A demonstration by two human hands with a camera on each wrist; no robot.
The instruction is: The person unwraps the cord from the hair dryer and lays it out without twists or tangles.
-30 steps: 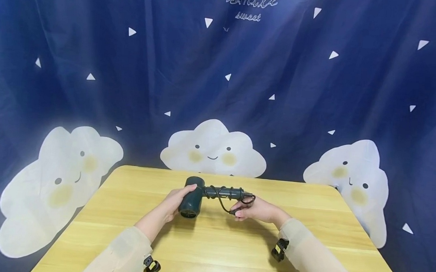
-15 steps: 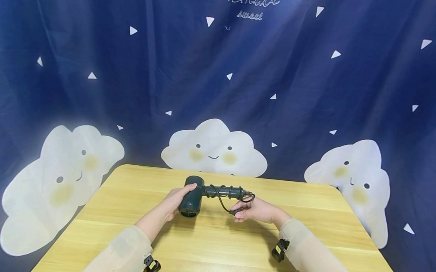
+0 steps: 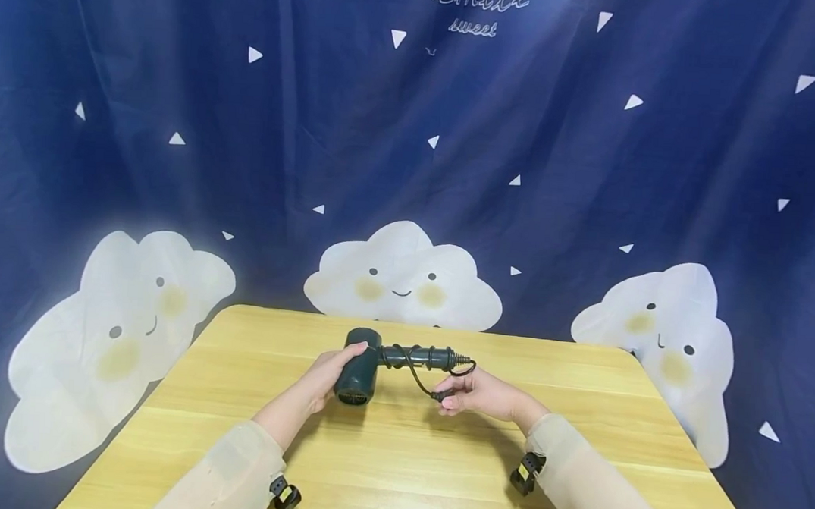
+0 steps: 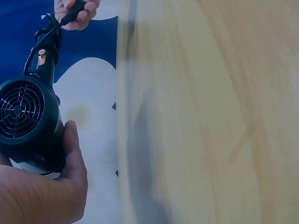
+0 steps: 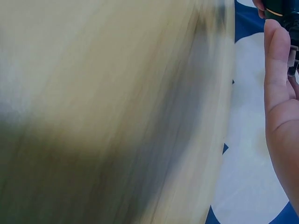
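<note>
A dark green hair dryer (image 3: 357, 374) is held above the table, its handle (image 3: 420, 357) pointing right with the black cord wound round it. My left hand (image 3: 325, 378) grips the dryer's barrel, thumb on the near side. The round intake grille (image 4: 19, 109) faces the left wrist camera. Beyond the handle's end, my right hand (image 3: 478, 394) pinches the plug (image 3: 441, 396) at the cord's end. In the right wrist view the thumb (image 5: 279, 42) covers much of the plug, and a bit of the dryer shows at the top corner.
The wooden table (image 3: 384, 466) spreads beneath both hands, with its far edge just behind the dryer. A blue curtain (image 3: 359, 116) with cloud and triangle prints hangs behind it. A black wrist camera (image 3: 285, 497) sits on the left sleeve, another (image 3: 527, 473) on the right.
The head view has shifted slightly, so the backdrop sits a little further right. Both hands keep their hold, and the dryer and plug stay almost where they were.
</note>
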